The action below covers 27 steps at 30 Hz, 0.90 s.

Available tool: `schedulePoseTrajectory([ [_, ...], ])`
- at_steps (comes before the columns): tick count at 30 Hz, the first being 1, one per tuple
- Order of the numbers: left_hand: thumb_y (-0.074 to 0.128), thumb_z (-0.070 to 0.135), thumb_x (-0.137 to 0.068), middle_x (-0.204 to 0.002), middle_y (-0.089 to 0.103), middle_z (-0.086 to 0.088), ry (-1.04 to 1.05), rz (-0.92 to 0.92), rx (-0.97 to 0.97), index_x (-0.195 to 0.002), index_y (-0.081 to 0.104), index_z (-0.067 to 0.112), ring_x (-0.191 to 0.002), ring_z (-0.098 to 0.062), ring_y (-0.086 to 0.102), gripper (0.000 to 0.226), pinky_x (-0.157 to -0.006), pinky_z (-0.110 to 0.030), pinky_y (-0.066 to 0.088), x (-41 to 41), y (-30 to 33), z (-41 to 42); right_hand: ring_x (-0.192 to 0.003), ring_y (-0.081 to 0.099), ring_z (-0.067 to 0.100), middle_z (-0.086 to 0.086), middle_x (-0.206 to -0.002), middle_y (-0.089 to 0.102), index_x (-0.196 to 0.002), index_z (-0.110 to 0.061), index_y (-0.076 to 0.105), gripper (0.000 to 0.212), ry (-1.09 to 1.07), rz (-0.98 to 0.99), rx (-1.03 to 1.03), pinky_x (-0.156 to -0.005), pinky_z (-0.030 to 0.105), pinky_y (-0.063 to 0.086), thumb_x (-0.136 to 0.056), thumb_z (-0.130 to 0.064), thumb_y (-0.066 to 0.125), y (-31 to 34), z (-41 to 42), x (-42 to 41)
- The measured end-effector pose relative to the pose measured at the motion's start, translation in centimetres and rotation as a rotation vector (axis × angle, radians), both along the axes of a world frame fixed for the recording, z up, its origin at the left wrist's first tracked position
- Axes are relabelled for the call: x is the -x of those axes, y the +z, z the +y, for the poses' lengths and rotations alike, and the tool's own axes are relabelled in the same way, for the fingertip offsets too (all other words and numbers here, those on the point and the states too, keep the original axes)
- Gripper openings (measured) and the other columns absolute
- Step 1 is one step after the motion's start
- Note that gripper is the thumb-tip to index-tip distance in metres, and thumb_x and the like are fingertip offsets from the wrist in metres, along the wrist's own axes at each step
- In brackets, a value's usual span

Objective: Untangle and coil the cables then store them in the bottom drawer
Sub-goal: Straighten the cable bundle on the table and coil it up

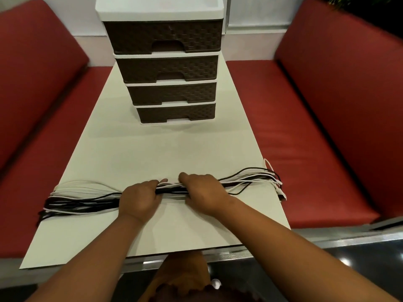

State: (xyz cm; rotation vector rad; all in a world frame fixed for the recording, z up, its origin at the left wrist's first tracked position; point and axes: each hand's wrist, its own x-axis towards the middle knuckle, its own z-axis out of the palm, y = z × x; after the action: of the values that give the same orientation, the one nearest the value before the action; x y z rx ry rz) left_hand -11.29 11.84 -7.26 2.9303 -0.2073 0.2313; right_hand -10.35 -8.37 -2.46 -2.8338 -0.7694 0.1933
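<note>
Nearest, at the bottom edge: a bit of orange clothing (183, 277) below the table's near edge. Two bare forearms reaching up over the white table (152, 149). Left hand (139, 199) and right hand (204, 192) side by side near the table's middle, close together but not touching, each with fingers curled over and thumb under, gripping the same bundle of cables (171, 189). Black and white cables mixed, lying across the table from left to right in one long straight bunch. Left of the left hand, fanned out flat, white strands farther, black ones nearer, ends reaching the table's left edge and hanging just past it. Right of the right hand, spread looser, one black strand looping nearer, plug ends draped over the right edge. Whether any knots remain inside the grip, cannot tell.

Farther along the table, well apart from the cables: a drawer unit (165, 62), white frame, four dark brown woven-pattern drawers stacked, all pushed in. Bottom drawer (176, 113) nearest, closed, facing the hands.

Either side of the table: red benches (316, 127), padded seats and backs. Beyond, a pale wall (250, 9).
</note>
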Motion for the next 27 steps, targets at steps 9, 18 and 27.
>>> schedulePoseTrajectory([
  [9, 0.047, 0.034, -0.075, -0.079, 0.074, -0.002, -0.027, -0.018, 0.0, -0.108, 0.074, 0.027, -0.069, -0.03, 0.068, 0.043, -0.058, -0.033, 0.052, -0.3, -0.4, 0.3, -0.08, 0.061, 0.033, 0.006, -0.083, 0.069, -0.09, -0.017, 0.054, 0.023, -0.141, -0.151, 0.093, -0.066, 0.034, 0.028, -0.083, -0.038, 0.057, -1.7, -8.4, -1.0],
  [18, 0.072, 0.036, -0.074, -0.055, 0.054, 0.004, -0.15, 0.021, -0.036, -0.065, 0.05, 0.021, -0.049, -0.025, 0.054, 0.029, -0.047, -0.025, 0.027, -0.1, 0.2, 1.2, -0.044, 0.053, 0.027, 0.001, -0.048, 0.056, -0.062, -0.023, 0.055, 0.022, -0.204, -0.231, 0.139, -0.054, 0.027, 0.025, -0.062, -0.042, 0.066, -3.4, -7.9, -1.2],
  [27, 0.051, 0.084, -0.064, -0.157, 0.03, -0.007, -0.227, 0.138, -0.121, -0.156, 0.012, 0.019, -0.148, -0.027, 0.015, 0.119, -0.118, -0.043, -0.005, 1.6, 3.9, -2.0, -0.046, 0.054, 0.027, 0.002, -0.049, 0.058, -0.063, -0.022, 0.057, 0.022, -0.212, -0.304, 0.081, -0.055, 0.028, 0.025, -0.061, -0.038, 0.072, -4.3, -8.0, -1.2],
])
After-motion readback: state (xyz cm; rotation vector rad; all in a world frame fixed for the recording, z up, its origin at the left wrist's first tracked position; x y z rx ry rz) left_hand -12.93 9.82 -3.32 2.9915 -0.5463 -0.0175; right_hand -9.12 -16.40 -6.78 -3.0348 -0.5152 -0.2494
